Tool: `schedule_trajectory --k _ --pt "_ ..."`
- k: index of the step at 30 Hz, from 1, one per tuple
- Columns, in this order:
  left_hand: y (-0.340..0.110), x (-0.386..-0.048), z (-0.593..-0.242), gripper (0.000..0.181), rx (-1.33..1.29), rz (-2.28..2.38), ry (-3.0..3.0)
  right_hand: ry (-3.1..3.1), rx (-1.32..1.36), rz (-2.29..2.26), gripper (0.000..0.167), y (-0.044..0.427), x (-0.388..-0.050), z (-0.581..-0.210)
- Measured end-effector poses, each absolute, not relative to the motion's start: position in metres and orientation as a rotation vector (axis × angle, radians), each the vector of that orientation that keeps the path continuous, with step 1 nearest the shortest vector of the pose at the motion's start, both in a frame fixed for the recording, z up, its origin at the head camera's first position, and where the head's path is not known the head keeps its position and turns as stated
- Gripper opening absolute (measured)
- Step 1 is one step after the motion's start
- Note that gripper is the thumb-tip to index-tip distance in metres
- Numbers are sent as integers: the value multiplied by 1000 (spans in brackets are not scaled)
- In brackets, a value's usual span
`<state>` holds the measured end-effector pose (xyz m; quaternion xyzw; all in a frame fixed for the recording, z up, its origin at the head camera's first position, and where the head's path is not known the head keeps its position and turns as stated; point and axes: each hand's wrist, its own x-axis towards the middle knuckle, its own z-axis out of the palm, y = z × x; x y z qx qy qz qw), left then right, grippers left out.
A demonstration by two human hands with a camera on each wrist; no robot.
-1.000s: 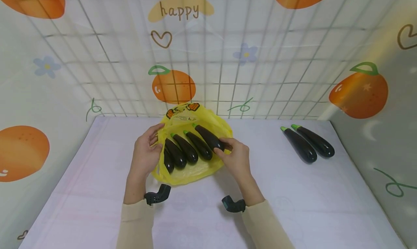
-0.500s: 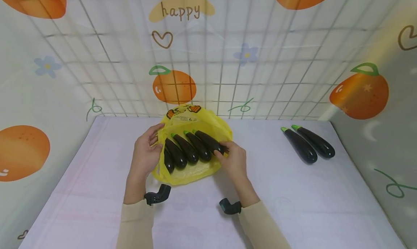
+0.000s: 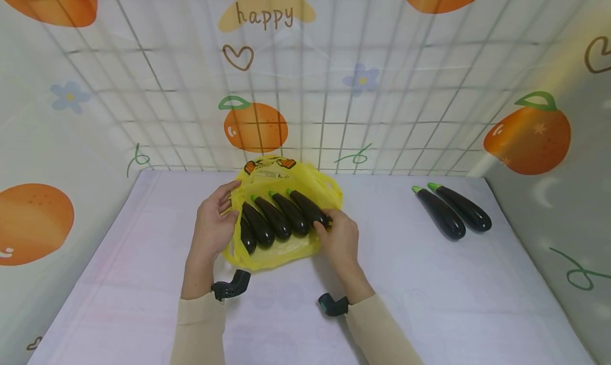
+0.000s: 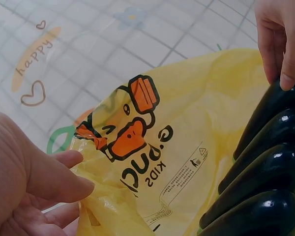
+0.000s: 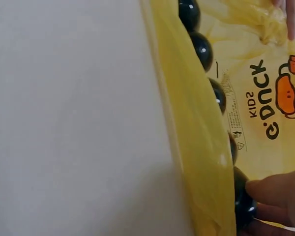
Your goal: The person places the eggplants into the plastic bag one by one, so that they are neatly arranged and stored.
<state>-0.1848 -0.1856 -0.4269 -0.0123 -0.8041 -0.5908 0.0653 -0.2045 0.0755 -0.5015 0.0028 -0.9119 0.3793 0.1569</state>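
A yellow plastic bag with a printed duck lies spread on the table, its mouth toward me. Several dark eggplants with green stem ends lie side by side in it. My left hand holds the bag's left edge between thumb and fingers, and in the left wrist view the thumb presses the bunched plastic. With my right hand I pinch the rounded end of the rightmost eggplant, which lies beside the others. That grip on the eggplant also shows in the right wrist view, where the bag's near edge partly hides the row.
Two more eggplants lie together at the table's back right, stem ends away from me. A wire grid behind a printed sheet rises along the back edge. Printed side walls flank the white table.
My right hand has lowered the rightmost eggplant and moved slightly left and toward me, so it now lies beside the row. The left hand stays in place on the bag's edge.
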Motion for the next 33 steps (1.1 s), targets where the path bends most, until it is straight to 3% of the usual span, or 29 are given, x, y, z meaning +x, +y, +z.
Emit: schedule_trajectory --k 21,33 --pt "-184 -185 -427 64 -56 -1766 -2437 -2611 41 1182 37 79 -206 -500" --pt "-184 -184 -426 64 -51 -1773 -2439 -2440 117 1414 36 96 -205 -480"
